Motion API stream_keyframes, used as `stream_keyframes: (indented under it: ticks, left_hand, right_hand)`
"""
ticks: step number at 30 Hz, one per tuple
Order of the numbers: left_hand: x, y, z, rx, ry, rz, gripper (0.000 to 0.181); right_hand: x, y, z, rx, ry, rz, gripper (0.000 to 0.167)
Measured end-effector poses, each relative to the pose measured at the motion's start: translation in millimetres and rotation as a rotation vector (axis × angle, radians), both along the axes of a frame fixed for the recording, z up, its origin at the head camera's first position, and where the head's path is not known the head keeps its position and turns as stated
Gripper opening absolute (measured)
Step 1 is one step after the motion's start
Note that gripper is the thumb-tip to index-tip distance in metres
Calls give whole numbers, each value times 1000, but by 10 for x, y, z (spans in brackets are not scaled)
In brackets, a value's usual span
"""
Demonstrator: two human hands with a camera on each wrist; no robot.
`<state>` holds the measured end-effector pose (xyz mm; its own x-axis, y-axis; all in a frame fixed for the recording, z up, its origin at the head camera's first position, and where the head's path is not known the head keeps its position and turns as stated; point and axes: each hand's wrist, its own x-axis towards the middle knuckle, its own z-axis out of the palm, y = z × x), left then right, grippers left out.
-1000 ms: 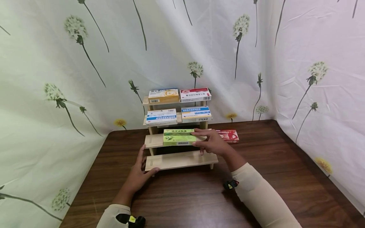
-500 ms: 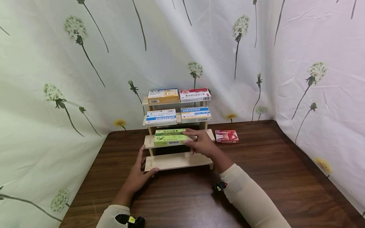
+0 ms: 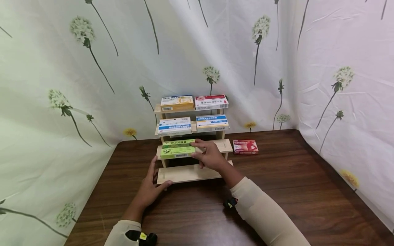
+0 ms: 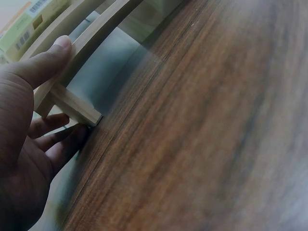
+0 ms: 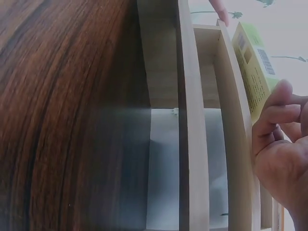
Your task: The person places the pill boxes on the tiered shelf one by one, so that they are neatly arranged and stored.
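Observation:
A stepped wooden display rack (image 3: pixel 187 173) stands on the table with several shelves. On the left part of its second-lowest shelf lies a green medicine box (image 3: pixel 178 149). My right hand (image 3: pixel 210 156) grips the right end of that box, index finger on top and thumb at the front; the right wrist view shows its fingers curled by the box's end. My left hand (image 3: pixel 150 187) holds the left end of the lowest shelf. In the left wrist view, the thumb (image 4: pixel 60 48) lies on the shelf's front edge and the other fingers reach behind the rack's leg (image 4: pixel 77 107).
Orange-and-white (image 3: pixel 176 103) and red-and-white (image 3: pixel 211 102) boxes lie on the top shelf. Two blue-and-white boxes, left (image 3: pixel 174 126) and right (image 3: pixel 212 123), share the shelf below. A red box (image 3: pixel 245 147) lies on the table (image 3: pixel 277 177) right of the rack. Flowered cloth (image 3: pixel 181 51) hangs behind.
My right hand and the green box have slid left along the shelf, uncovering the shelf's right part and the whole red box. The left hand keeps its place on the rack.

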<state>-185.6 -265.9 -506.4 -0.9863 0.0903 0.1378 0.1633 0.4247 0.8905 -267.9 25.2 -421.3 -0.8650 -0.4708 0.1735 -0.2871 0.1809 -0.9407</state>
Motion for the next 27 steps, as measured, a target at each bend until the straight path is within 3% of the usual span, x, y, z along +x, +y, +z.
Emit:
stream_keyframes:
  ticks: [13, 27]
  left_hand:
    - [8, 5, 13, -7, -9, -2, 118]
    - [-5, 5, 4, -2, -2, -4, 119]
  right_hand:
    - [-12, -107, -22, 57, 66, -8, 53]
    - [0, -97, -28, 18, 23, -5, 59]
